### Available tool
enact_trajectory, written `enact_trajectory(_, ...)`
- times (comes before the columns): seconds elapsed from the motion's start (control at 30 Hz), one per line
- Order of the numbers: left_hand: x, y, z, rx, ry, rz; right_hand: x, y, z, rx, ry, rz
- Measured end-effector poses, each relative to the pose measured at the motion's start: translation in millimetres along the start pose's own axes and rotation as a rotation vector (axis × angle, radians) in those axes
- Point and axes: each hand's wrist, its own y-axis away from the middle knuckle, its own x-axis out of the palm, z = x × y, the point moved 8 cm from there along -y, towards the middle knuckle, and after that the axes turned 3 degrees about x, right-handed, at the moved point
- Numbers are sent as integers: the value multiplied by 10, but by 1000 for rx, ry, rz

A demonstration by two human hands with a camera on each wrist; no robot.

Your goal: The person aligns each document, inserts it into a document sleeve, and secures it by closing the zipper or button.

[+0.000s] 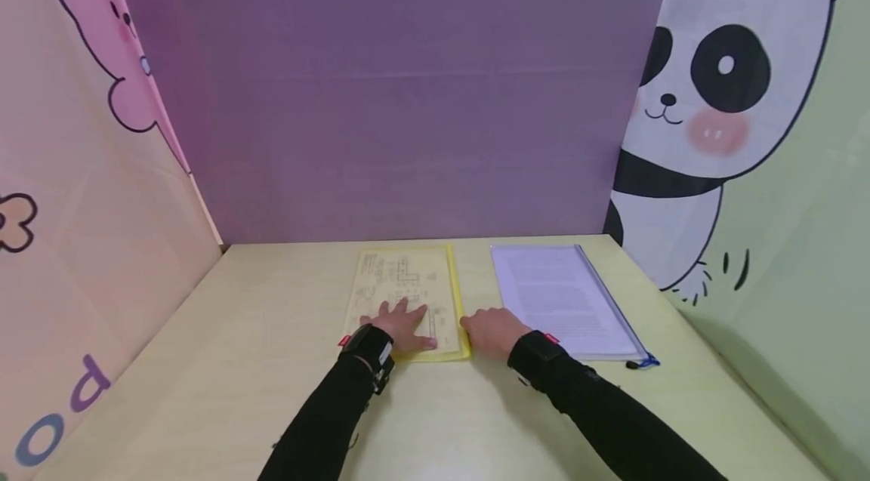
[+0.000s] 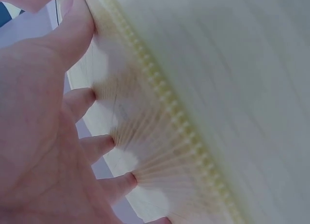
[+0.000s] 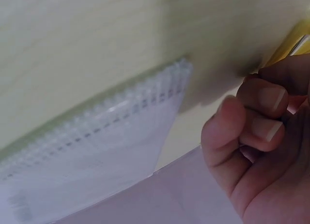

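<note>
A clear zip folder with a yellow edge lies on the table, a printed sheet showing through it. My left hand rests on its lower part with fingers spread; in the left wrist view the fingertips press into the plastic beside its ribbed edge. At the folder's right side, my right hand pinches the yellow zipper edge, other fingers curled into the palm. The right wrist view shows those curled fingers close to the yellow strip; the pinch itself is mostly hidden.
To the right lies a second clear zip folder with printed pages and a blue zipper, its pull at the near right corner. A purple panel stands behind the pale table, with printed walls at both sides.
</note>
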Motion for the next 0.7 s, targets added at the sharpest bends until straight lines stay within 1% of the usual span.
enact_trajectory(0.37, -46, 61, -38, 9, 12, -3, -23, 12, -1, -36, -8, 8)
enact_trajectory(0.53, -48, 44, -19, -8, 6, 2, 3, 11, -10, -48, -7, 7)
enact_trajectory(0.7, -8, 18, 3, -10, 6, -1, 21, 22, -11, -51, -21, 11)
